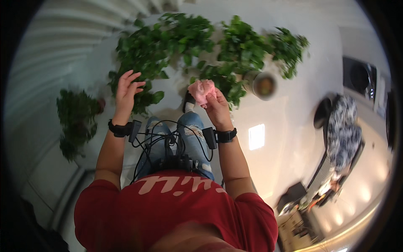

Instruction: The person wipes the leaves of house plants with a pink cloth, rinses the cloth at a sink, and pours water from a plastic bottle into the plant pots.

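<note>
A crumpled pink cloth (201,90) is pinched between the fingers and thumb of my right hand (219,108), held out in front of me. My left hand (126,90) is raised with its fingers apart and nothing in it, close to the leaves of a green potted plant (140,59). More leafy plants (240,42) spread across the floor ahead of both hands. Their pots are mostly hidden under the foliage.
A round pot or bin (264,85) with blurred contents stands right of the plants. Another plant (76,119) is at the left. On the right are a chair draped with patterned fabric (346,130) and a cardboard box (294,231). Black cables (147,145) hang between my wrists.
</note>
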